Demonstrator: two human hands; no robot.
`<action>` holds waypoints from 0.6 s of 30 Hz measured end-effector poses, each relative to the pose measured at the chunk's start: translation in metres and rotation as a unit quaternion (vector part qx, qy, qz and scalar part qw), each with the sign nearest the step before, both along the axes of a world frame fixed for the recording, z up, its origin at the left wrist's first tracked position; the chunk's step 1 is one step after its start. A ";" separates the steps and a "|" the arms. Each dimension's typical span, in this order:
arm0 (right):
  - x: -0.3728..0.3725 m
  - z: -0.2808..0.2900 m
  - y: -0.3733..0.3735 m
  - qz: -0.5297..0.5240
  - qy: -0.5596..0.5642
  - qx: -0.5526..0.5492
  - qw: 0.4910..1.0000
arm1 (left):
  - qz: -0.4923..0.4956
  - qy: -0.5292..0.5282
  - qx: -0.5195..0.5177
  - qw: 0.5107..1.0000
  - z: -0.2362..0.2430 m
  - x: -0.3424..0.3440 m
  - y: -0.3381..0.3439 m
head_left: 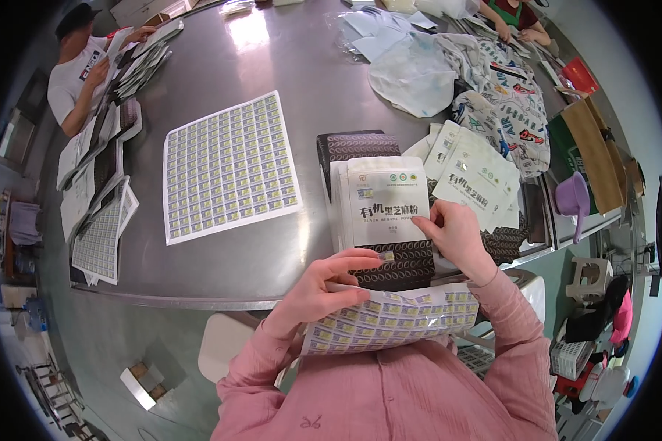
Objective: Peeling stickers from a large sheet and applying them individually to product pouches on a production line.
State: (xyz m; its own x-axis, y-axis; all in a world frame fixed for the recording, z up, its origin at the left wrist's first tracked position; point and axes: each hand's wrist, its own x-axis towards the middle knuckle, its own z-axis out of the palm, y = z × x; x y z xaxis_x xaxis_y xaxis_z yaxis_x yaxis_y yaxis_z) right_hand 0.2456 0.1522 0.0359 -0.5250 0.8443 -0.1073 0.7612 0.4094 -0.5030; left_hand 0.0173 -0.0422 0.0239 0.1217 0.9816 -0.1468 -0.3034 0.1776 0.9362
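In front of me lies a stack of white pouches with black lower bands; the top pouch (386,192) has dark printing and a small label near its upper left. My right hand (457,234) pinches that pouch's right edge between thumb and fingers. A curved sheet of small purple-and-yellow stickers (397,323) rests against my front, overhanging the table edge. My left hand (320,285) is closed on the sheet's upper edge, its thumb on top. On its extended index fingertip sits a single small sticker (388,257), just over the pouch's black band.
Another sticker sheet (232,167) lies flat on the metal table (198,272). More pouches (474,180) fan out at right, near patterned cloth (518,103) and a purple scoop (571,197). Pouch piles (95,165) line the left edge. Two people work at the far corners.
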 end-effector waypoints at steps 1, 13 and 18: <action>0.003 0.000 -0.002 -0.003 0.000 0.026 1.000 | 0.001 -0.001 -0.012 1.000 0.001 0.000 0.000; 0.017 0.080 -0.028 0.042 0.133 -0.068 0.988 | -0.021 0.020 -0.012 1.000 0.001 0.005 0.009; -0.014 0.073 -0.037 0.091 0.096 -0.212 0.968 | -0.014 0.014 -0.014 1.000 0.004 0.007 0.011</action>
State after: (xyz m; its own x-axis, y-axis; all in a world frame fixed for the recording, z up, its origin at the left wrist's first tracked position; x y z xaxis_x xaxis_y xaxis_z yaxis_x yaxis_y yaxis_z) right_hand 0.2315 0.1153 0.1086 -0.7060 0.6369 -0.3097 0.5717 0.2545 -0.7800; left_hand 0.0239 -0.0315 0.0277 0.1453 0.9733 -0.1779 -0.2707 0.2121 0.9390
